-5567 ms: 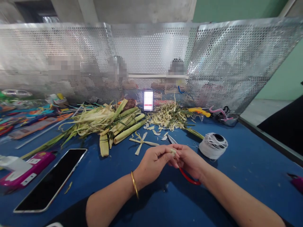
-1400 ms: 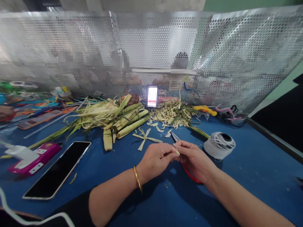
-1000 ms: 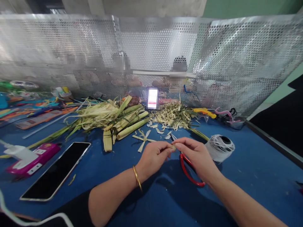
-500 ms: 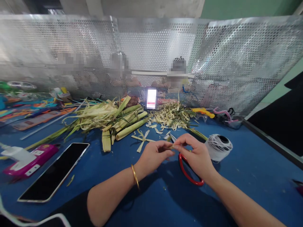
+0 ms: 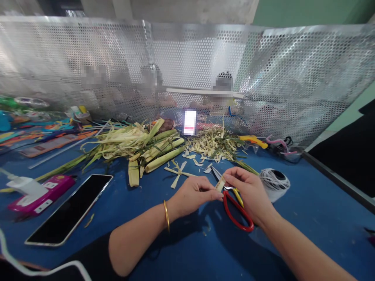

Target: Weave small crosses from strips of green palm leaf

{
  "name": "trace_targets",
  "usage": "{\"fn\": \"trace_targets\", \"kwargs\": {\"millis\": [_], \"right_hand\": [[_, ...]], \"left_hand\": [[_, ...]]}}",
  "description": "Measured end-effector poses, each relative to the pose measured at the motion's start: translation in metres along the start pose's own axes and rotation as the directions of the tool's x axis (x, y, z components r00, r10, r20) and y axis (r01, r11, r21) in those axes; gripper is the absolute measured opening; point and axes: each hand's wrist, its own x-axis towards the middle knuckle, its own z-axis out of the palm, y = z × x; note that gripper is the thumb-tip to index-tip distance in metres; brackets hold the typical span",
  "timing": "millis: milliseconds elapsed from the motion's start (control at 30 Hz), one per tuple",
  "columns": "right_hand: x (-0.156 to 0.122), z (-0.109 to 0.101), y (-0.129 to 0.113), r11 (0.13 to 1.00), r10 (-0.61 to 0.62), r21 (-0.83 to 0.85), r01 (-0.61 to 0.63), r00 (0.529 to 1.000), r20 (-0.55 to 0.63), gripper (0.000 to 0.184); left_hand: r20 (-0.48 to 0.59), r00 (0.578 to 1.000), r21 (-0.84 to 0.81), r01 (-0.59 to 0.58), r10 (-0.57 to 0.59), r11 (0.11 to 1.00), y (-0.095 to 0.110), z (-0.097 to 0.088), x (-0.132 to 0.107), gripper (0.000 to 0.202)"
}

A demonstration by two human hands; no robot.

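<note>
So their left hand (image 5: 193, 196) and right hand (image 5: 248, 193) are both pinching a pale husk strip (image 5: 220, 184), red scissors handle (image 5: 231, 198) at its five o'clock, white thread spool (image 5: 274, 186) at three.

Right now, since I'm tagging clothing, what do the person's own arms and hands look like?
The left hand is ungloved, with a gold bangle at the wrist and a black sleeve higher up the arm. The right hand is ungloved; no sleeve or jewellery shows there.
</note>
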Motion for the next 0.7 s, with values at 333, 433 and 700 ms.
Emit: {"fn": "trace_targets", "kwargs": {"millis": [333, 433, 700], "right_hand": [[0.009, -0.008, 0.003, 1.000, 0.000, -0.005, 0.000, 1.000, 0.007, 0.026], [0.009, -0.009, 0.004, 0.947, -0.238, -0.233, 0.222, 0.970, -0.044, 0.019], [-0.006, -0.001, 0.008, 0.154, -0.722, -0.563, 0.812, 0.481, 0.497, 0.021]], "left_hand": [[0.077, 0.942, -0.228, 0.337, -0.328, 0.914, 0.004, 0.002, -0.001, 0.019], [0.021, 0.911, -0.355, 0.391, -0.411, 0.849, 0.003, 0.002, -0.001, 0.018], [-0.074, 0.841, -0.627, 0.378, -0.536, 0.681, -0.001, 0.002, 0.000, 0.016]]}}
